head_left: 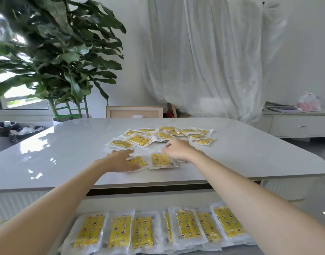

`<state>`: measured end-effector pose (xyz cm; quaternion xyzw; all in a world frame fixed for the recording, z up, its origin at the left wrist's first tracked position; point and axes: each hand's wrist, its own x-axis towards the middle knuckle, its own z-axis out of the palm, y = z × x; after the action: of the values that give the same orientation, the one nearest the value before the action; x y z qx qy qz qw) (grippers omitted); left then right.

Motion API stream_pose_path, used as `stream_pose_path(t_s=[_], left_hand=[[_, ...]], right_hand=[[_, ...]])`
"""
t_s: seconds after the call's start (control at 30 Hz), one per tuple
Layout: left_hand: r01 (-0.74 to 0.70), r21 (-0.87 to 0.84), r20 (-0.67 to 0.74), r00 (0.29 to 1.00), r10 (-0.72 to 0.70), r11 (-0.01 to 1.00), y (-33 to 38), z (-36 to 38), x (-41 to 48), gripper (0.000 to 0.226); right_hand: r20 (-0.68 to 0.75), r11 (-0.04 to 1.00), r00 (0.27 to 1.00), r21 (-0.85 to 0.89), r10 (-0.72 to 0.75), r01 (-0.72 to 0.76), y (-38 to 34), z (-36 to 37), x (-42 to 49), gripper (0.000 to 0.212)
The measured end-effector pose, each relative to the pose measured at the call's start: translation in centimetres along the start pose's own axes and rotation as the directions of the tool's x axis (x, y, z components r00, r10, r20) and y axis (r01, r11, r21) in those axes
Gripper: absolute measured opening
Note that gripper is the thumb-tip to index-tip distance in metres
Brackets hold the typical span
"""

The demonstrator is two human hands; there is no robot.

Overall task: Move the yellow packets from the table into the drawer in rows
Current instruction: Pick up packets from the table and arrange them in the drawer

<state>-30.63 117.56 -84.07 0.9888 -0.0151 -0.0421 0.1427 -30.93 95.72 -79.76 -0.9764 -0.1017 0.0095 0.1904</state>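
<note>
Left hand: palm down, fingers fairly straight and spread wide, lying on the near packet.
Right hand: fingers curled downward, tips at the far edge of the second packet – whether they pinch it cannot be told.
Second packet: flat on the table, between the two hands and just beside the near packet.
Loose packets: a scattered, overlapping heap just beyond both hands, the closest ones near the right hand's knuckles.
Drawer: open below the table's near edge, well behind the hands and under both forearms.
Row of packets: lies in the drawer side by side, long sides together – those behind the right hand overlap a little.
Plant: tall and leafy, well beyond the left hand, past the table's far edge.
</note>
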Motion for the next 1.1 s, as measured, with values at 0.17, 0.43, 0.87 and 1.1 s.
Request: stream_pose_path(t_s=[0.17,0.43,0.87,1.1], left_hand=[[0.017,0.077,-0.095,0.995,-0.010,0.997,1.1,-0.2,0.1,0.069],[0.043,-0.260,-0.059,0.996,-0.060,0.965,1.0,-0.2,1.0,0.082],[0.131,-0.654,-0.045,0.976,-0.211,0.745,-0.4,-0.5,1.7,0.055],[0.105,-0.775,-0.059,0.970,-0.237,0.624,1.0,0.1,1.7,0.033]], right_hand=[[0.039,0.978,0.981,0.083,0.188,-0.190,0.0,2.7,2.0,0.078],[0.114,0.938,0.964,0.228,0.240,-0.261,0.1,4.3,5.1,0.093],[-0.227,0.743,0.872,0.638,0.433,-0.203,7.1,2.5,6.2,0.038],[-0.188,0.865,0.872,0.332,0.452,-0.377,8.0,2.3,5.9,0.061]])
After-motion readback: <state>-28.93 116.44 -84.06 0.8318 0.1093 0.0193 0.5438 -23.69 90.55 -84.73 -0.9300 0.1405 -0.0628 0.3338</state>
